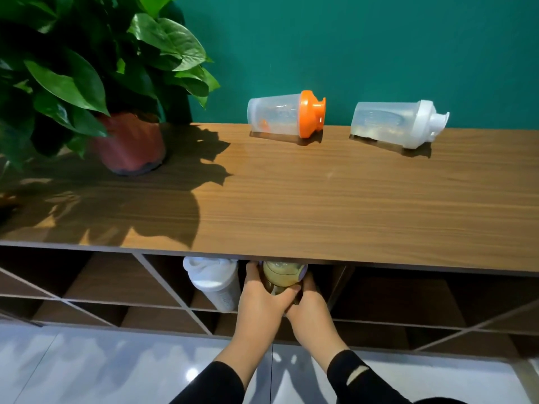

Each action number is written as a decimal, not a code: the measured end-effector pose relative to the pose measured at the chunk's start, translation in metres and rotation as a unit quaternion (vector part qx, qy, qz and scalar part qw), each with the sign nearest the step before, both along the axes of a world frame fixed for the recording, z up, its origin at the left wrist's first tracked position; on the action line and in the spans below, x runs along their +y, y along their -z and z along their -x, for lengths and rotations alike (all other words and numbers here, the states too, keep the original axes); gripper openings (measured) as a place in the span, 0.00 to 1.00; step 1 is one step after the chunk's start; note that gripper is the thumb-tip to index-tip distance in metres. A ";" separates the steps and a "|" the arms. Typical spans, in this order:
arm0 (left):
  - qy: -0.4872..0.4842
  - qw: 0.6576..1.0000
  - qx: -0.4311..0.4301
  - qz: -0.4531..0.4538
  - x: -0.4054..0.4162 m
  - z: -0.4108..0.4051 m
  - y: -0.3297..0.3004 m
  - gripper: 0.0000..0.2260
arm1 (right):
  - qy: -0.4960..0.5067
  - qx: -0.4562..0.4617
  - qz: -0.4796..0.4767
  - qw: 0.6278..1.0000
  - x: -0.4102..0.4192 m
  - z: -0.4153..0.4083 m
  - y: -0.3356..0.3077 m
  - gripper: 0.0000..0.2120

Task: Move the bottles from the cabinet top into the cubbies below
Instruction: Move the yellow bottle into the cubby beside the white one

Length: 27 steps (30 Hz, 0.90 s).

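Both my hands grip a yellowish bottle [280, 276] just under the front edge of the wooden cabinet top [320, 205], at the mouth of a cubby. My left hand [261, 298] wraps its left side, my right hand [310, 307] its right and underside. A white-lidded bottle [213, 282] stands in the cubby [163, 284] right beside it on the left. On the cabinet top, near the wall, lie two clear shaker bottles on their sides: one with an orange lid [287, 114], one with a white lid [399, 123].
A potted plant [128, 141] with large green leaves stands at the left of the cabinet top and overhangs it. A green wall [350, 39] rises behind. Diamond-shaped cubbies run below the top, and a pale tiled floor [102, 368] lies beneath.
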<state>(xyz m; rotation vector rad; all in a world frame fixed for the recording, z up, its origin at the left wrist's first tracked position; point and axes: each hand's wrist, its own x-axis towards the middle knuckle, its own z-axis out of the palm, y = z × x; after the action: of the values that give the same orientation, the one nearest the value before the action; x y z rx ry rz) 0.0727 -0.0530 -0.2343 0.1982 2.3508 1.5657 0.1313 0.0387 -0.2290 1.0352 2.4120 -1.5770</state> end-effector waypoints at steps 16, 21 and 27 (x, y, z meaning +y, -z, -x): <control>0.015 0.999 -0.016 0.045 -0.007 -0.014 -0.014 0.44 | -0.013 0.007 0.007 1.000 0.000 -0.014 -0.007 0.15; -0.025 0.996 -0.036 0.079 -0.026 -0.049 -0.040 0.22 | -0.048 -0.006 0.027 0.998 -0.006 -0.049 -0.034 0.27; 0.084 0.945 0.316 -0.001 -0.036 -0.074 -0.110 0.07 | -0.098 0.191 -0.098 0.972 0.021 -0.109 -0.132 0.06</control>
<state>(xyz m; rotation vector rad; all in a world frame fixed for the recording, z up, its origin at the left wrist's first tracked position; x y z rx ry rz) 0.1466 -0.0892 -0.1247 1.0084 2.6856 1.5835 0.2400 0.0596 -0.0973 0.5251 2.8651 -1.6178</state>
